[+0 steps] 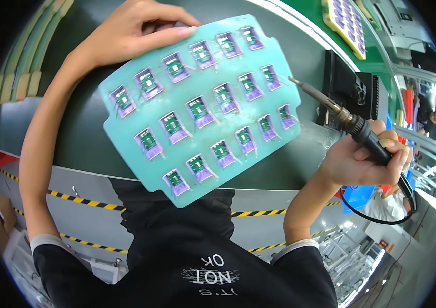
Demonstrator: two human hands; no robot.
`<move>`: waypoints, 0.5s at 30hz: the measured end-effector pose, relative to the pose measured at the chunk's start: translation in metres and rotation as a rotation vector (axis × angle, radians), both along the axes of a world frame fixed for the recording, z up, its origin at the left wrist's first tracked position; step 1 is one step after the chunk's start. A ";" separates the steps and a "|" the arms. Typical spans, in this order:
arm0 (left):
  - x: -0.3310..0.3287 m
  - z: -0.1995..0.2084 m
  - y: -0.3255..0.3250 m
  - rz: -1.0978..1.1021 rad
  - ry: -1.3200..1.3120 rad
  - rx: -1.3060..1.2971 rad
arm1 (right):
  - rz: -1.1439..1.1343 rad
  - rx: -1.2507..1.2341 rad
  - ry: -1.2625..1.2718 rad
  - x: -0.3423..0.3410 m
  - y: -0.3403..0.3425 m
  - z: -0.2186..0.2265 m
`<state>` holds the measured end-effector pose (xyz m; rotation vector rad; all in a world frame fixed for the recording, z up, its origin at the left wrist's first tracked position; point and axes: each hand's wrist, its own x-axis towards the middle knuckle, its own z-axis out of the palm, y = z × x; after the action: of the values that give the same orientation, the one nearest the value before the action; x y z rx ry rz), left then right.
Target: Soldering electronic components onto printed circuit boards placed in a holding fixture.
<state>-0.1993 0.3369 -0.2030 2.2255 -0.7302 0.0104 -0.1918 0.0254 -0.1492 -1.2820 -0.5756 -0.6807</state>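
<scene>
My left hand grips the far left edge of a light teal tray, thumb lying over the rim. The tray sits tilted on the dark bench, its near corner jutting past the front edge. Rows of recesses hold several purple-cased green circuit boards with thin wires sticking out. In my right hand, fingers wrapped round its black handle, is a soldering iron. Its tip points at the tray's right side, close to the wires of a board in the middle row. I cannot tell whether the tip touches them.
A black box-shaped stand is behind the iron on the dark bench top. A yellowish tray of purple parts lies at the far right. Stacked trays stand far left. The iron's black cable loops below my right hand.
</scene>
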 end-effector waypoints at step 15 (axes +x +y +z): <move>-0.008 0.012 0.008 0.039 -0.073 -0.056 | 0.025 -0.069 0.028 -0.010 0.011 -0.001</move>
<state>-0.2075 0.3448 -0.1911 2.1944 -0.7174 0.1302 -0.2022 0.0360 -0.1503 -1.3440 -0.5954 -0.6259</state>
